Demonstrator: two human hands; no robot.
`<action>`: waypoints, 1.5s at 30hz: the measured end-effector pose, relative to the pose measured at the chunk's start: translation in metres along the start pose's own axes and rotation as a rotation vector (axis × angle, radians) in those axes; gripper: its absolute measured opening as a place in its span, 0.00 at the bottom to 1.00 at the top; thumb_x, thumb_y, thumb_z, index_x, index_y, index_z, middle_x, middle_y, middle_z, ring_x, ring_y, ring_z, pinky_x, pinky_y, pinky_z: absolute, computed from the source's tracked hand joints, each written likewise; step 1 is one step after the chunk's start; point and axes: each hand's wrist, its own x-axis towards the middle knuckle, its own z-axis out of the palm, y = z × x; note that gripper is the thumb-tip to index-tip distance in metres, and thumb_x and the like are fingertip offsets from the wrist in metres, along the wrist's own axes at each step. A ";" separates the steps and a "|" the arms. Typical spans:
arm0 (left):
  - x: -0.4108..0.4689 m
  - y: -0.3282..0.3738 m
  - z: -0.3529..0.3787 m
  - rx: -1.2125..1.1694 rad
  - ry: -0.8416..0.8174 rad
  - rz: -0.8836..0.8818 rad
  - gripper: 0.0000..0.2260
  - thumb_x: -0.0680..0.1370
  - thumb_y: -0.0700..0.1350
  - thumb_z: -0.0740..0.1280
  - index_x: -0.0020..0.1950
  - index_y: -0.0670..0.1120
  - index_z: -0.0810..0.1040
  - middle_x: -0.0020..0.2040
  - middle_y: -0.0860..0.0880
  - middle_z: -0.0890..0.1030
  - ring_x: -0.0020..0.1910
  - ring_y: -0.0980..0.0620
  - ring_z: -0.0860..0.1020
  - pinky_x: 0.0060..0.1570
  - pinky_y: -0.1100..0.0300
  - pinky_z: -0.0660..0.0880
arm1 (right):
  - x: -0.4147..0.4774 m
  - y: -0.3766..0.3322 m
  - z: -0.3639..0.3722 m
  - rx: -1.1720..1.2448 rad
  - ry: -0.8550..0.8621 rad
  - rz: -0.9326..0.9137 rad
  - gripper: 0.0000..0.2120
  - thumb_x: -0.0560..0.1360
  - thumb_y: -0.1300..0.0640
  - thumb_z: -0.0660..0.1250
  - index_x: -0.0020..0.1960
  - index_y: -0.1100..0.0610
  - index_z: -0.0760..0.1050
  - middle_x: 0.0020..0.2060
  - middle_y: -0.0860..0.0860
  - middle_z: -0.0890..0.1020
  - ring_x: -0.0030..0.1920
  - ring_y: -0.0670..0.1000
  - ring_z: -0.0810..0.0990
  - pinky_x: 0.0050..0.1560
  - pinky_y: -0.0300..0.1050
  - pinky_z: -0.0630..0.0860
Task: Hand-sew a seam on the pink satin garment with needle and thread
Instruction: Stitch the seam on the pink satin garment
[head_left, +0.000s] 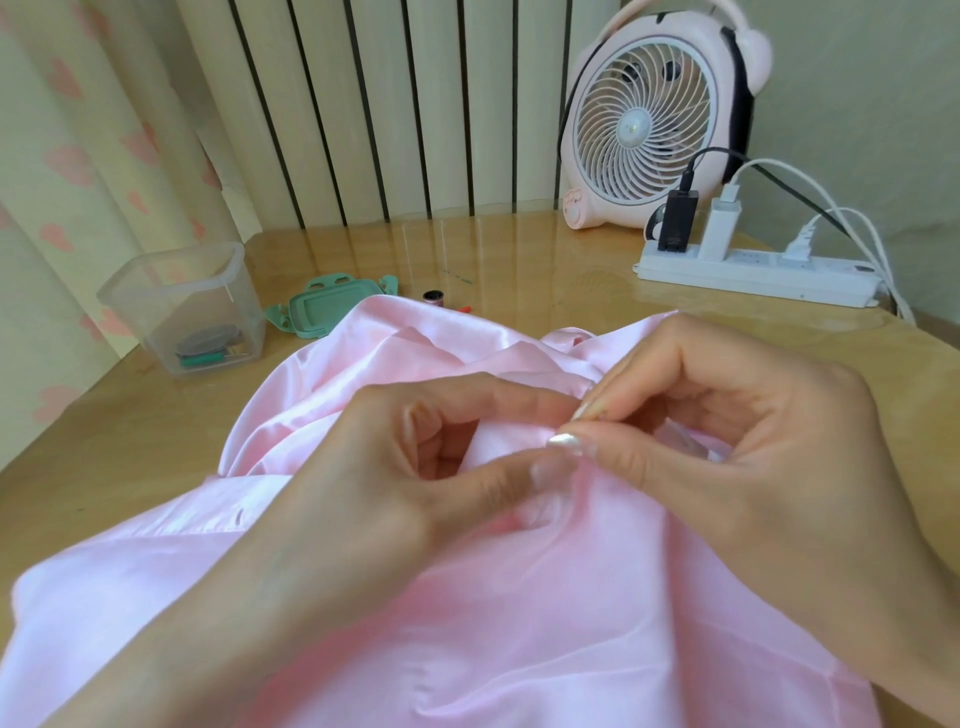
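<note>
A: Where is the pink satin garment (519, 597) seen?

B: It is spread over the wooden table (519, 249), filling the view from the centre down through 6 o'clock, with folds heaped up toward 12 o'clock of the hands.

A: How are the hands placed?

B: The left hand (395, 467) is brought in from 7 o'clock. A fold of the satin is pinched between its thumb and forefinger, and the other fingers are curled beneath. The right hand (753, 447) is brought in from 4 o'clock. Its thumb and forefinger are pressed together right at the left fingertips, on top of the fabric. Something small may be held there, but the needle and thread cannot be made out, so what is gripped cannot be told.

A: What else is laid on the table?

B: At 9 o'clock a clear plastic container (192, 306) is stood, with small items seen at its bottom. Just beside it, toward 10 o'clock of the garment, a green lid (327, 306) is laid flat. A small thread spool (432, 297) is stood near the cloth's far edge at 12 o'clock. At 1 o'clock a pink desk fan (654, 119) is set against the wall, and at 2 o'clock a white power strip (758, 270) is laid, with chargers (701, 223) plugged into it.
</note>
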 end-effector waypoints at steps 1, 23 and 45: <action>0.000 -0.001 0.000 0.022 0.014 0.010 0.14 0.67 0.42 0.71 0.50 0.54 0.83 0.31 0.59 0.81 0.30 0.64 0.76 0.33 0.72 0.74 | 0.001 -0.001 0.000 0.052 0.006 0.041 0.07 0.63 0.61 0.75 0.33 0.56 0.77 0.31 0.51 0.82 0.31 0.52 0.77 0.34 0.36 0.73; 0.004 -0.015 -0.003 0.199 -0.016 0.000 0.18 0.60 0.49 0.78 0.49 0.55 0.82 0.34 0.40 0.74 0.31 0.52 0.66 0.31 0.64 0.66 | 0.015 0.008 -0.013 0.502 -0.196 0.594 0.06 0.57 0.65 0.74 0.30 0.58 0.77 0.28 0.60 0.80 0.27 0.50 0.78 0.28 0.40 0.76; 0.007 -0.019 -0.003 0.178 0.036 -0.006 0.15 0.61 0.53 0.75 0.45 0.51 0.81 0.43 0.30 0.77 0.37 0.31 0.73 0.39 0.32 0.71 | 0.016 0.010 -0.011 0.526 -0.194 0.626 0.03 0.59 0.65 0.70 0.30 0.60 0.76 0.27 0.59 0.80 0.26 0.50 0.78 0.29 0.40 0.77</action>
